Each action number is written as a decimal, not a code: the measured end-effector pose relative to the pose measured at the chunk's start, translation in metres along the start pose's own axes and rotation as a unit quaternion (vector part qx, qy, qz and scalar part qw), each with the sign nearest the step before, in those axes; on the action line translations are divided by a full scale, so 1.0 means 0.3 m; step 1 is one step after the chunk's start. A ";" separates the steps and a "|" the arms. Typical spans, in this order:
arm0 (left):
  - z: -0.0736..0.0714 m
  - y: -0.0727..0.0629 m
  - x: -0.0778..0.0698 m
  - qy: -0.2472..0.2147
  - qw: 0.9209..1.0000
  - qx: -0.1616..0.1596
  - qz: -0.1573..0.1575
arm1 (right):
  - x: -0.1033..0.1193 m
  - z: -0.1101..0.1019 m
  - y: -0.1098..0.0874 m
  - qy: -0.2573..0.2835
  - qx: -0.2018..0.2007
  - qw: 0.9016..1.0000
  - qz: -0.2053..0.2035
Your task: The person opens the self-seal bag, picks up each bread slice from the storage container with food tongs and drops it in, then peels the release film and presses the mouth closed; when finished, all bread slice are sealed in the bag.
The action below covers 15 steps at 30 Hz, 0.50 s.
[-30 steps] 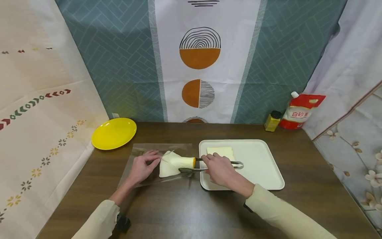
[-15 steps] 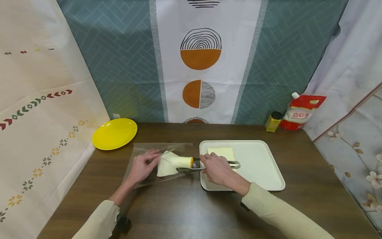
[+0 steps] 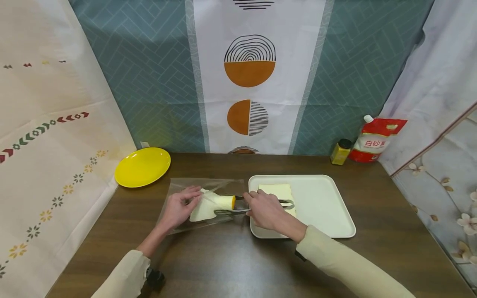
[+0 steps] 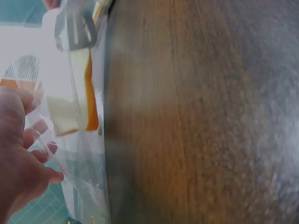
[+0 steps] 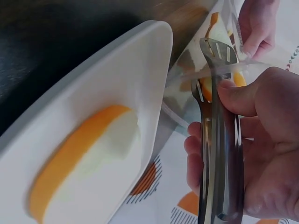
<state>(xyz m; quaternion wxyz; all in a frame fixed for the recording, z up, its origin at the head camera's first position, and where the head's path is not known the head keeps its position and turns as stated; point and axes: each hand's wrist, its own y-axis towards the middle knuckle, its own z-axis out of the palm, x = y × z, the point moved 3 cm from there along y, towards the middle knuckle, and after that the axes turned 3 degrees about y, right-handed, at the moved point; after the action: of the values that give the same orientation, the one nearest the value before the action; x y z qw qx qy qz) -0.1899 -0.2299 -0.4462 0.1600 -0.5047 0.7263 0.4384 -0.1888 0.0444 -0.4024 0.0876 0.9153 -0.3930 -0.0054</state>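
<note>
Yellow plate [image 3: 143, 167] at the far left, then the left hand [image 3: 179, 207] pinching a clear bag [image 3: 228, 185]. Bread [image 3: 214, 203] lies inside it, the tongs' [image 5: 226, 163] tips in there at its sides, their handles gripped by the right hand [image 3: 264, 211]. Past that, another slice [image 3: 277, 190] sits on a white tray [image 3: 324, 207]; behind stand a jar [image 3: 340, 152] and a red pouch [image 3: 374, 140].

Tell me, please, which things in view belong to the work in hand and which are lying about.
In use: clear plastic bag; shiny metal tongs; pale bread slice in the tongs; probably the white rectangular tray and its second slice.

Seemingly idle: glossy yellow plate; small yellow container with black lid; red-and-white pouch.
</note>
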 end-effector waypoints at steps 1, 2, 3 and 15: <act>0.001 0.000 -0.002 0.000 1.000 0.002 0.000 | 0.004 0.002 0.006 -0.001 0.000 1.000 -0.001; 0.003 0.000 -0.002 -0.001 1.000 0.003 -0.002 | 0.008 0.004 0.012 0.001 0.001 1.000 -0.001; 0.004 -0.001 -0.002 -0.001 1.000 0.004 -0.002 | 0.011 0.006 0.019 0.001 0.002 1.000 -0.001; -0.004 0.005 -0.013 0.000 1.000 0.025 -0.020 | 0.031 0.028 0.077 0.024 0.025 0.999 0.005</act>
<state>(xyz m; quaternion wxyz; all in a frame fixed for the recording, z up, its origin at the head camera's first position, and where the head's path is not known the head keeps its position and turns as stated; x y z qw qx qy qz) -0.1892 -0.2283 -0.4421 0.1808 -0.5148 0.7269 0.4170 -0.1998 0.0207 -0.4064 0.0742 0.9149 -0.3958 0.0267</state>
